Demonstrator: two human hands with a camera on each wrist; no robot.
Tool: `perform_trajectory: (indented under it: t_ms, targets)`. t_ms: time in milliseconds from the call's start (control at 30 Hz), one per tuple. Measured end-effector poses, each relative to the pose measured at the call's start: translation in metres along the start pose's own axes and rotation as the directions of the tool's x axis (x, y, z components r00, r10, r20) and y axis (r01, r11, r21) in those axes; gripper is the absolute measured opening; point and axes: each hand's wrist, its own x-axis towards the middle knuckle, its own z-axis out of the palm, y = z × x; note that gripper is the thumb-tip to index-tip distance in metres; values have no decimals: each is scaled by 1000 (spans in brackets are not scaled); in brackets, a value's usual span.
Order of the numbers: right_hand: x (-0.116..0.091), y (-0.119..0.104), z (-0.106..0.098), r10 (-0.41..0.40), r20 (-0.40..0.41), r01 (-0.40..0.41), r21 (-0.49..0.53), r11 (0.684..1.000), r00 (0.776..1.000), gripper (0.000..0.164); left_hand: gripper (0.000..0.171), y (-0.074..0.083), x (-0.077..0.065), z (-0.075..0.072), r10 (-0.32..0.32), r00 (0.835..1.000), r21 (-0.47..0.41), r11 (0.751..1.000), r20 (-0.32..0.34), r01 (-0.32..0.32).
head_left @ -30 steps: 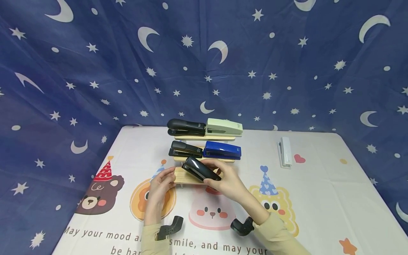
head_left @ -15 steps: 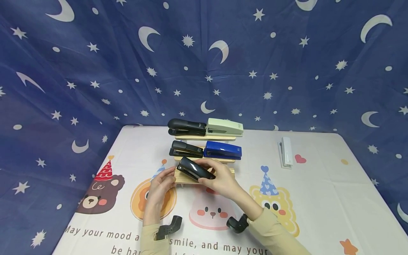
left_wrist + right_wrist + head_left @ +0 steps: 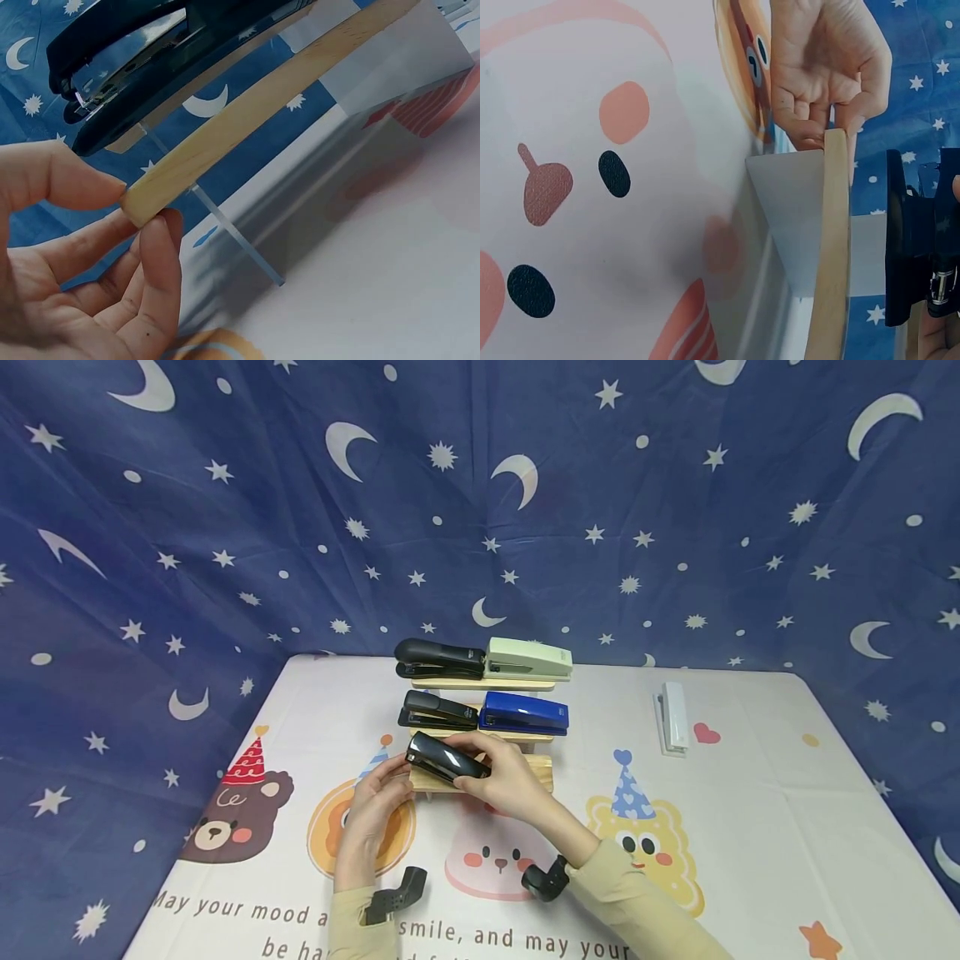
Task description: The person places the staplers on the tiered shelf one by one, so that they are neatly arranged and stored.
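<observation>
My right hand (image 3: 508,778) grips a glossy black stapler (image 3: 444,757) from its right end, tilted over the lowest wooden shelf (image 3: 538,770) of a tiered stand. In the left wrist view, backdrop shows between this stapler (image 3: 135,67) and the shelf board (image 3: 225,135), so they are apart. Thumb and fingers of my left hand (image 3: 97,277) pinch the left end of that board. The right wrist view also shows the left hand (image 3: 829,67) on the board's end, while most of the right hand is out of frame there.
Behind, the middle shelf carries a smaller black stapler (image 3: 438,712) and a blue stapler (image 3: 523,714). A long black stapler (image 3: 439,659) and a pale green one (image 3: 528,660) sit on the top shelf. One white stapler (image 3: 673,718) lies apart at right on the printed tablecloth (image 3: 780,810).
The right hand has carried the glossy black stapler leftward over the lowest shelf, uncovering more of the board's right end. The left hand has stayed at the board's left end.
</observation>
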Motion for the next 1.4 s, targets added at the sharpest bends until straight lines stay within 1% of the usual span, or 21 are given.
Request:
perform_trajectory:
  t_ms: [200, 400, 567, 700, 833, 1000, 1167, 1400]
  targets:
    - [3, 1, 4, -5, 8, 5, -11, 1000, 1000, 47, 54, 0, 0, 0, 3, 1000, -4, 1000, -9, -4]
    - [5, 2, 7, -14, 19, 15, -22, 1000, 1000, 46, 49, -1, -1, 0, 1, 1000, -9, 1000, -3, -1]
    - [7, 4, 11, -11, 26, 11, -25, 1000, 1000, 46, 48, -1, 0, 0, -14, 1000, -20, 1000, -8, 13]
    - [9, 4, 14, -17, 22, 18, -41, 999, 1000, 45, 50, -1, 0, 0, -33, 999, -28, 999, -10, 33]
    - [9, 3, 16, -16, 22, 18, -67, 998, 1000, 45, 48, -1, -1, 0, -48, 999, -31, 998, -15, 48]
    - [8, 2, 19, 2, 14, -1, -86, 996, 1000, 45, 46, -2, -1, -1, -49, 999, -33, 998, -14, 49]
    - [7, 1, 21, 2, -6, -2, -97, 995, 1000, 45, 49, -2, -1, 0, -53, 999, -17, 998, -13, 52]
    - [6, 2, 25, -2, -27, -2, -131, 991, 1000, 44, 53, -2, 0, -1, -51, 999, -33, 998, -16, 51]
